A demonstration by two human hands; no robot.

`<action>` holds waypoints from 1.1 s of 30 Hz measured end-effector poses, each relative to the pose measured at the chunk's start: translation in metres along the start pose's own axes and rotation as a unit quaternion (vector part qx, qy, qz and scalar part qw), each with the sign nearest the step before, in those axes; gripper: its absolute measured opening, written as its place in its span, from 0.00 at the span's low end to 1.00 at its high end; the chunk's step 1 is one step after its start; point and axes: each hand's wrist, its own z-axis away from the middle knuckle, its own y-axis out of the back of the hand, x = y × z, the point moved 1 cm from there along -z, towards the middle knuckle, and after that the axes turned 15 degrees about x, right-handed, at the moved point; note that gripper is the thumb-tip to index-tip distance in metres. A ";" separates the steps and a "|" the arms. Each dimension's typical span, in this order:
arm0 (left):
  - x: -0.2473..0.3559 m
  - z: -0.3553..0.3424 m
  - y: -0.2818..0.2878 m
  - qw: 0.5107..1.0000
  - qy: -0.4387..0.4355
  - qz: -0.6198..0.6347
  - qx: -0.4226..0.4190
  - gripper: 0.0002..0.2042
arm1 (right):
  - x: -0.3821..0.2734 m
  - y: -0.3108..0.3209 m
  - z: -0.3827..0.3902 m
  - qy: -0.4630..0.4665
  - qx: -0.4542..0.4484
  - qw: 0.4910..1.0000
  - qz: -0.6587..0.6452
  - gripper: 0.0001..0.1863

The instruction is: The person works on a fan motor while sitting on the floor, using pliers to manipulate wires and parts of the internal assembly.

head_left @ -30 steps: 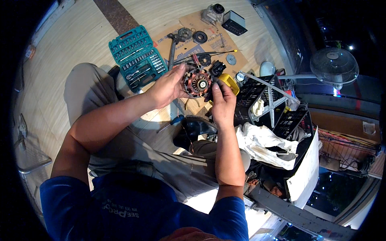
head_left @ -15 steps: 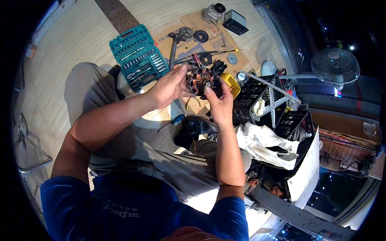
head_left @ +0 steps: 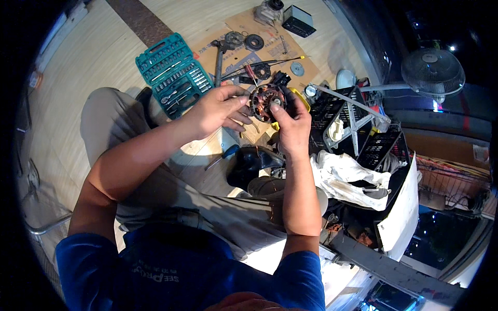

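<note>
A round, dark motor part with copper windings (head_left: 265, 106) is held up in front of me, its open face turned toward me. My right hand (head_left: 295, 129) grips it from the right, thumb on the centre and fingers behind the rim. On the other side, my left hand (head_left: 215, 110) is open with its fingers spread. Its fingertips come close to the part's left edge; I cannot tell whether they touch. Beyond the part, a red-handled tool (head_left: 251, 73) and a black ring-shaped piece (head_left: 263, 71) lie on flattened cardboard (head_left: 290, 54).
A green socket set case (head_left: 171, 75) lies open at left, beside a hammer (head_left: 219, 65). Round parts (head_left: 253, 42) and a black box-shaped unit (head_left: 299, 22) sit farther off. At right stand black crates (head_left: 337, 103), a white cloth (head_left: 348, 179) and a fan (head_left: 432, 72). A blue-handled screwdriver (head_left: 230, 151) lies below.
The motor part has shifted slightly right and turned to show more of its inner face. My left hand has loosened from its left side, fingers now spread; my right hand still grips it.
</note>
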 end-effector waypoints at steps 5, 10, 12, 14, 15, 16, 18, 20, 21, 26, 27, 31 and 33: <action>0.002 0.001 0.003 0.993 -0.007 -0.109 0.039 0.09 | -0.006 0.002 0.002 0.013 -0.026 1.000 0.001 0.30; 0.001 0.003 0.001 0.993 -0.065 -0.082 0.049 0.08 | -0.014 0.000 0.004 0.036 -0.041 0.999 -0.006 0.31; 0.000 0.005 0.002 0.992 -0.074 -0.090 0.049 0.08 | -0.016 -0.001 0.005 0.040 -0.037 0.999 0.002 0.31; 0.000 0.005 0.000 0.991 -0.083 -0.098 0.045 0.07 | -0.019 0.002 0.006 0.044 -0.032 0.999 0.000 0.31; -0.001 0.004 0.000 0.992 -0.086 -0.084 0.043 0.07 | -0.020 0.003 0.006 0.047 -0.030 0.998 -0.002 0.32; -0.002 0.004 0.000 0.993 -0.088 -0.069 0.042 0.07 | -0.019 0.004 0.005 0.046 -0.030 0.998 -0.002 0.32; -0.002 0.004 0.000 0.992 -0.090 -0.075 0.039 0.07 | -0.016 0.006 0.003 0.056 -0.038 0.998 -0.006 0.31; -0.002 0.005 0.001 0.992 -0.091 -0.080 0.037 0.07 | -0.016 0.008 0.003 0.050 -0.038 0.998 -0.004 0.31; -0.002 0.006 0.001 0.993 -0.081 -0.078 0.036 0.07 | -0.016 0.008 0.003 0.045 -0.038 0.998 -0.003 0.31; 0.001 0.008 0.001 0.996 -0.042 -0.076 0.016 0.07 | -0.009 0.017 -0.003 -0.029 -0.024 0.995 -0.097 0.27; 0.000 0.008 0.001 0.996 -0.034 -0.079 0.016 0.07 | -0.007 0.019 -0.004 -0.048 -0.019 0.993 -0.106 0.25; -0.006 0.008 0.001 0.995 -0.040 -0.092 -0.001 0.07 | 0.005 0.004 0.000 -0.110 -0.038 0.985 -0.130 0.19; -0.006 0.008 0.002 0.995 -0.031 -0.091 0.020 0.07 | 0.006 -0.001 0.000 -0.134 -0.028 0.980 -0.145 0.16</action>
